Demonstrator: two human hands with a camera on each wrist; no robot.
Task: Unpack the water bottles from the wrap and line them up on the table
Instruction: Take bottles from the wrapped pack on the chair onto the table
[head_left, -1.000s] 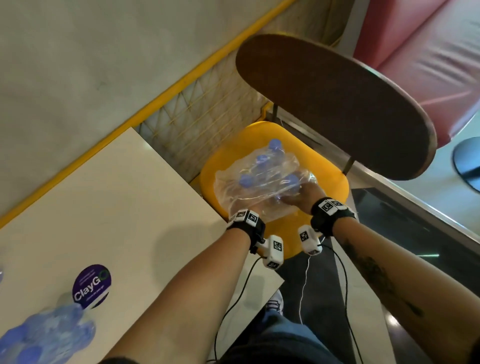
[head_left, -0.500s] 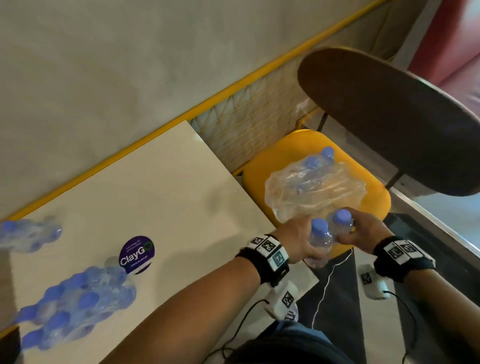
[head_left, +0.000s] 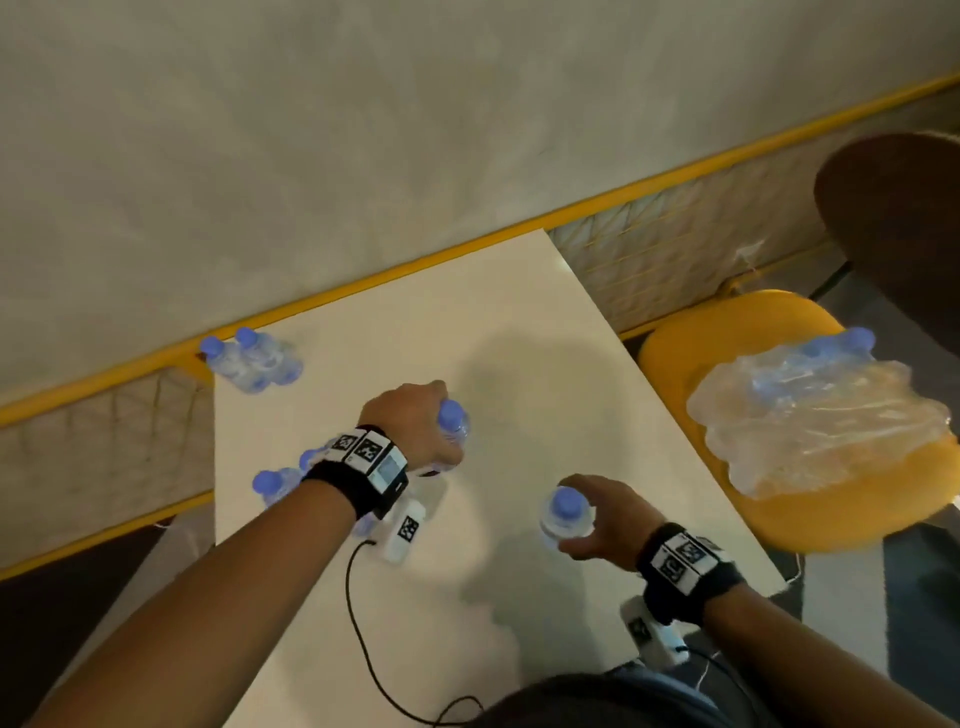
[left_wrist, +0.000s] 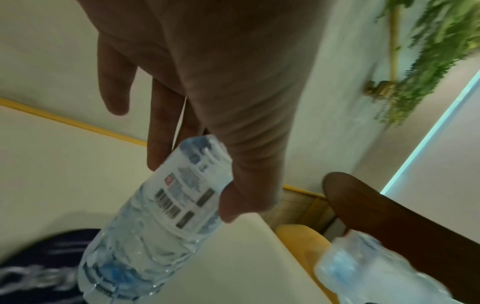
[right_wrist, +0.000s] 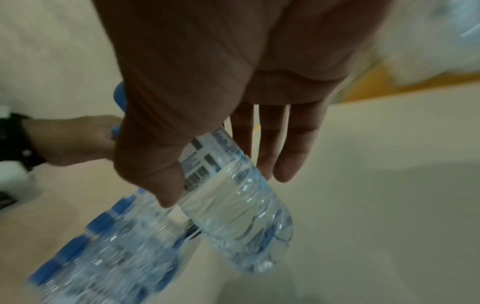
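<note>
My left hand (head_left: 434, 434) grips a clear water bottle (head_left: 451, 418) with a blue cap, held over the middle of the white table (head_left: 519, 332). The left wrist view shows the thumb and fingers round this bottle (left_wrist: 161, 216) just above the tabletop. My right hand (head_left: 589, 525) holds a second bottle (head_left: 565, 512) near the table's right front; its fingers wrap the bottle's (right_wrist: 233, 201) upper body. The torn plastic wrap (head_left: 810, 421) with more bottles lies on the yellow chair seat (head_left: 727, 327) to the right.
Two bottles (head_left: 254, 358) stand at the table's far left corner. Several more (head_left: 278, 483) stand in a row partly hidden by my left forearm, seen also as a blurred row of bottles (right_wrist: 103, 257). A dark wooden chair back (head_left: 893, 228) rises at right. A grey wall (head_left: 363, 130) runs behind.
Both hands pulled one bottle each from the wrap on the chair and carried them left over the table. The head view swung left with them.
</note>
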